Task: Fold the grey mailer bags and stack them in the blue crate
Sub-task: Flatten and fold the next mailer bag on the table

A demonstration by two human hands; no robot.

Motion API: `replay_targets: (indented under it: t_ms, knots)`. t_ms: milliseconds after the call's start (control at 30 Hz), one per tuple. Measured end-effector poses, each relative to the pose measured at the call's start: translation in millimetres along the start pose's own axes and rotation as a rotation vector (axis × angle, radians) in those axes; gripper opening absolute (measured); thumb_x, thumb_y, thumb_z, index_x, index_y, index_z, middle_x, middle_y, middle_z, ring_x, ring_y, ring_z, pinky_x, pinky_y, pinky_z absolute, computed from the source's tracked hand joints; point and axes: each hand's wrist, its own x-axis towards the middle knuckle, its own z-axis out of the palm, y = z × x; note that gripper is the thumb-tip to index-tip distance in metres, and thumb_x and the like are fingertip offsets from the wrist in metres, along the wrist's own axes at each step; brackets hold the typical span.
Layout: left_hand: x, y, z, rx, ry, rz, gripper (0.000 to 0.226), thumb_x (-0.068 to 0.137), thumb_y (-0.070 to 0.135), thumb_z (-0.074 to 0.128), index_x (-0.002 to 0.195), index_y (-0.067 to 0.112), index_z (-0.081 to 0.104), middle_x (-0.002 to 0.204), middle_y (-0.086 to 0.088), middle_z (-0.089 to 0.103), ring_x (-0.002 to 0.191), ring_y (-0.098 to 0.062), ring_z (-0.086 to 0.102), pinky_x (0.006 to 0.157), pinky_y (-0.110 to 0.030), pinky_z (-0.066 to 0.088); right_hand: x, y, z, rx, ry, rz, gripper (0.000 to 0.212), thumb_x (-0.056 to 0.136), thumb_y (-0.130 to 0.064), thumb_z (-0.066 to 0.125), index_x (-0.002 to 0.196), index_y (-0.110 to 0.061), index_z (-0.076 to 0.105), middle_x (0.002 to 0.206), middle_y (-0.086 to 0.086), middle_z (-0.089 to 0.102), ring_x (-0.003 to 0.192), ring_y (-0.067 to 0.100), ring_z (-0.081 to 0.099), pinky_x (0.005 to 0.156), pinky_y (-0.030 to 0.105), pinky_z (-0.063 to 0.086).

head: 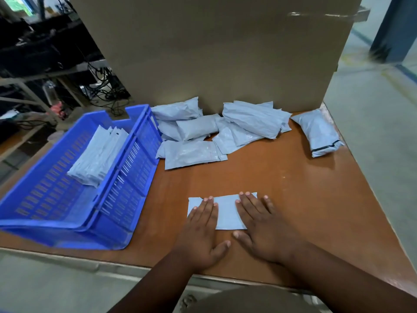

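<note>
Nearest, the left hand and right hand lie flat, fingers spread, pressing one grey mailer bag onto the table: the folding step. Next it likely needs gripping and carrying left to the blue crate, which holds a stack.

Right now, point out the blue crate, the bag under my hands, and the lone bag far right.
blue crate [117,242]: head view, near rim.
flat bag [226,213]: head view, bare middle.
lone bag [317,132]: head view, centre.
</note>
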Motion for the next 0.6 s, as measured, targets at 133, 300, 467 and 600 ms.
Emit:
replay_targets:
  t_ms: [133, 300, 467, 600]
  knots:
    - [-22.4, -20.5, -4.7, -0.035, -0.035, -0.066, 0.097, 0.102, 0.073, 0.039, 0.17, 0.016, 0.002, 0.178, 0.001, -0.011, 0.164, -0.017, -0.009, 0.132, -0.051, 0.015, -9.3, 5.9, 3.0, 0.016, 0.007, 0.05, 0.087, 0.104, -0.073, 0.017, 0.169, -0.015, 0.017, 0.177, 0.006, 0.001, 0.164, 0.025, 0.004, 0.128, 0.057, 0.006]
    - [-35.2, -36.3, -3.4, -0.102, -0.033, -0.082, 0.089, 0.104, 0.073, 0.036, 0.17, 0.024, 0.003, 0.178, 0.008, -0.007, 0.163, -0.009, -0.005, 0.131, -0.049, 0.016, -16.8, 8.8, -8.4, 0.015, -0.08, 0.091, 0.09, 0.099, -0.077, -0.002, 0.169, -0.02, -0.007, 0.175, 0.001, -0.02, 0.162, 0.02, -0.019, 0.129, 0.058, -0.006]
    - [-5.9, -16.8, -18.4, -0.088, 0.103, 0.001, 0.083, 0.106, 0.059, 0.044, 0.169, 0.013, 0.016, 0.178, -0.004, 0.008, 0.164, -0.018, 0.005, 0.132, -0.043, 0.016, 6.7, -3.2, -28.7, 0.009, 0.059, 0.026, 0.081, 0.105, -0.068, 0.009, 0.17, -0.019, 0.011, 0.178, 0.006, 0.004, 0.164, 0.024, -0.001, 0.13, 0.058, 0.005]
    - [32.3, 7.2, -15.1, -0.051, 0.001, -0.015, 0.09, 0.096, 0.049, 0.041, 0.169, 0.008, 0.009, 0.177, -0.013, 0.002, 0.164, -0.023, -0.006, 0.132, -0.049, 0.013, 48.9, -26.3, -29.2, 0.002, 0.008, -0.078, 0.077, 0.107, -0.055, 0.023, 0.169, -0.013, 0.008, 0.177, 0.01, -0.001, 0.164, 0.025, -0.007, 0.131, 0.052, -0.003]
